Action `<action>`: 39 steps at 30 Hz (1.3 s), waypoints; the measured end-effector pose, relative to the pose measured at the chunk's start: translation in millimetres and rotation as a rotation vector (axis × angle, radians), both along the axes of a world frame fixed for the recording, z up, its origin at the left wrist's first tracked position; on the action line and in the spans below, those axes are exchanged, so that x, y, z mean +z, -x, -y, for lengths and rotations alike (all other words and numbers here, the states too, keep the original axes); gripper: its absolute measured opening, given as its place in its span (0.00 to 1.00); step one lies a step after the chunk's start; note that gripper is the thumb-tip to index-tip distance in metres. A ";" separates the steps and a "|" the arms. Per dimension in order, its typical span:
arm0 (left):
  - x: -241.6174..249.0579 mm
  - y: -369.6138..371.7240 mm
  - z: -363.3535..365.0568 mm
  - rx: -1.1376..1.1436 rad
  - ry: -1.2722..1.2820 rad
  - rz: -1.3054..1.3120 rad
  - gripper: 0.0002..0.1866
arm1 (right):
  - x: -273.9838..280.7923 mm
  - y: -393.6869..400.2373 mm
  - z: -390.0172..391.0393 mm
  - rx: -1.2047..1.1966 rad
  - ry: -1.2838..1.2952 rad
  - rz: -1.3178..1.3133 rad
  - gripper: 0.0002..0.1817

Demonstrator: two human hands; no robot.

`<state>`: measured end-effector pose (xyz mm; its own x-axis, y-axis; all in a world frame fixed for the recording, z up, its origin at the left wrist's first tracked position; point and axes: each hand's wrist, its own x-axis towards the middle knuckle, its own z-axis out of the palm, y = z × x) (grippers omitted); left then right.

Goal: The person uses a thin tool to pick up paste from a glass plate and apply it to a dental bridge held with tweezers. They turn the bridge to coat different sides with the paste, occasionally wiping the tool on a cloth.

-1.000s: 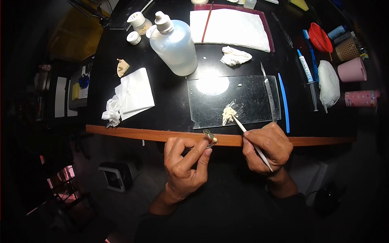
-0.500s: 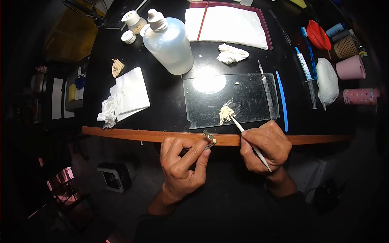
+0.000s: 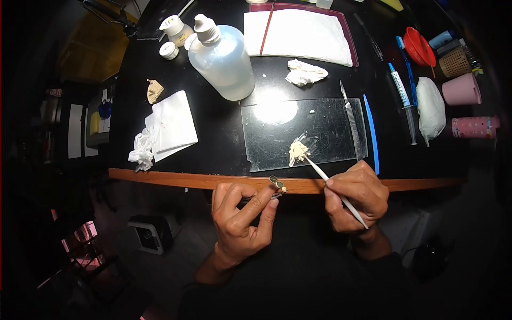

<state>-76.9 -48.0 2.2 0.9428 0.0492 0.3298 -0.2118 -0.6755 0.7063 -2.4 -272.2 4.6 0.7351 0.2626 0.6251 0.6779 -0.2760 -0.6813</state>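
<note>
hands: right hand (image 3: 356,196) pinches a thin white brush (image 3: 335,189), tip at the cream paste (image 3: 297,151); left hand (image 3: 241,213) grips a small clamped piece (image 3: 277,184) at the bench (image 3: 160,177) edge.
progress: paste mixed on glass slab (image 3: 320,128); by my judgement, application barely begun.
containers: clear bottle (image 3: 224,58) capped, contents unclear; small jars (image 3: 173,26) closed.

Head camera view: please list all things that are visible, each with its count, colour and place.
glass slab: 1, clear, front centre of table
paste: 1 blob, cream, on slab
bottle: 1, translucent, behind slab
small jars: 2, white, far left
tissues: 2 folded, 2 crumpled, white
scalpel: 1, metal, on slab's right edge
syringe: 1, white-blue, right
cups: 2, pink, far right
left hand: holds tweezers gripping a small piece
right hand: holds white brush, tip at paste
</note>
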 end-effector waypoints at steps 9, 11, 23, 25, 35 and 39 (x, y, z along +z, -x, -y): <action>8.0 -6.0 -5.4 -0.058 -0.041 -0.027 0.13 | 9.9 -6.6 0.2 0.173 -0.145 -0.147 0.12; 8.9 -6.7 -5.7 -0.061 -0.039 -0.031 0.13 | 9.1 -8.6 -0.9 0.192 -0.135 -0.113 0.13; 6.3 -6.5 -11.1 -0.086 0.010 -0.016 0.11 | 1.8 -7.6 -2.8 0.243 -0.120 -0.038 0.15; 6.7 -5.6 -12.1 -0.094 0.027 -0.027 0.11 | 0.7 -7.2 -2.0 0.244 -0.112 -0.033 0.14; 1.4 -2.7 -19.4 -0.151 0.111 -0.002 0.12 | -1.2 -9.1 2.9 0.296 -0.169 -0.079 0.14; -8.2 -1.3 -24.6 -0.173 0.252 0.069 0.11 | 4.0 -11.2 4.1 0.354 -0.205 -0.129 0.13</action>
